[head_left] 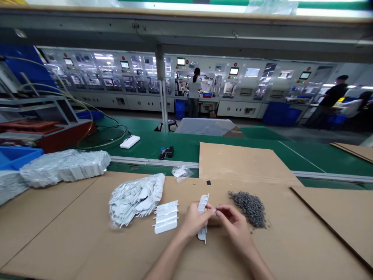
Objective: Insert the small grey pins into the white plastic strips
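My left hand grips a white plastic moulded strip upright, with its comb-like teeth along one side. The fingertips of my right hand pinch at the strip's edge; anything small between them is too small to tell. To the right of my hands lies a heap of small grey pieces on a brown cardboard sheet. A stack of white plastic parts lies left of my left hand, beside a clear bag of similar parts.
A small clear bag, a white power bank and a black key-like item lie ahead on the green bench. Bagged white parts and a blue bin stand left. People work at machines beyond.
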`<action>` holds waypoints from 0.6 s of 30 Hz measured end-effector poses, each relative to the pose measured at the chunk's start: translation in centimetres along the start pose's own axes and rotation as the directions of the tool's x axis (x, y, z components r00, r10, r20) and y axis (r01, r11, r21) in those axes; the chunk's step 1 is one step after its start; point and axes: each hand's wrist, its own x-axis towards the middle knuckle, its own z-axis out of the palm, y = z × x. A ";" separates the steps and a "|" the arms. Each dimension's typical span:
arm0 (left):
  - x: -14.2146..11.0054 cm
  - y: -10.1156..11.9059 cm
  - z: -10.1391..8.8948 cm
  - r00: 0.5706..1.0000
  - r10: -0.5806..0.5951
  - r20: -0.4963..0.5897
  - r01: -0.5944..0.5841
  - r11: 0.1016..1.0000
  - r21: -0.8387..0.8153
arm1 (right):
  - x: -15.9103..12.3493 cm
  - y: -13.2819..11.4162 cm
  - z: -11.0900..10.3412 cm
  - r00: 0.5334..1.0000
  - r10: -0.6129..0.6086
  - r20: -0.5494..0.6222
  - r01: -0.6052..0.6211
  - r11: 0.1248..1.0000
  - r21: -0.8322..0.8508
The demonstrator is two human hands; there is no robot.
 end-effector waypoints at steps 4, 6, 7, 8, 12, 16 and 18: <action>0.0 -0.3 -0.1 0.999 0.034 -0.027 -0.032 0.997 0.076 | 0.0 -0.5 -0.4 0.995 -0.092 0.033 0.096 0.983 -0.160; 0.0 -0.6 0.0 0.998 0.042 -0.045 -0.038 0.996 0.082 | 0.1 -0.7 -0.5 0.989 -0.135 0.061 0.145 0.964 -0.224; 0.0 -0.8 0.1 0.998 0.035 -0.047 -0.032 0.998 0.061 | 0.1 -0.7 -0.5 0.986 -0.154 0.070 0.166 0.953 -0.253; 0.0 -1.0 0.2 0.999 0.026 -0.047 -0.025 0.999 0.026 | 0.1 -0.8 -0.5 0.983 -0.169 0.071 0.182 0.943 -0.278; -0.2 -1.4 0.8 0.998 0.012 -0.065 -0.017 0.997 -0.078 | -0.1 -0.9 -0.1 0.981 -0.187 0.050 0.194 0.932 -0.306; -0.6 -0.9 1.1 0.999 0.035 -0.042 -0.034 0.999 0.017 | -0.5 -0.9 0.4 0.984 -0.157 0.079 0.172 0.953 -0.248; -0.7 -0.5 1.1 0.997 0.056 -0.046 -0.053 0.996 0.076 | -0.5 -0.7 0.5 0.987 -0.141 0.071 0.153 0.964 -0.216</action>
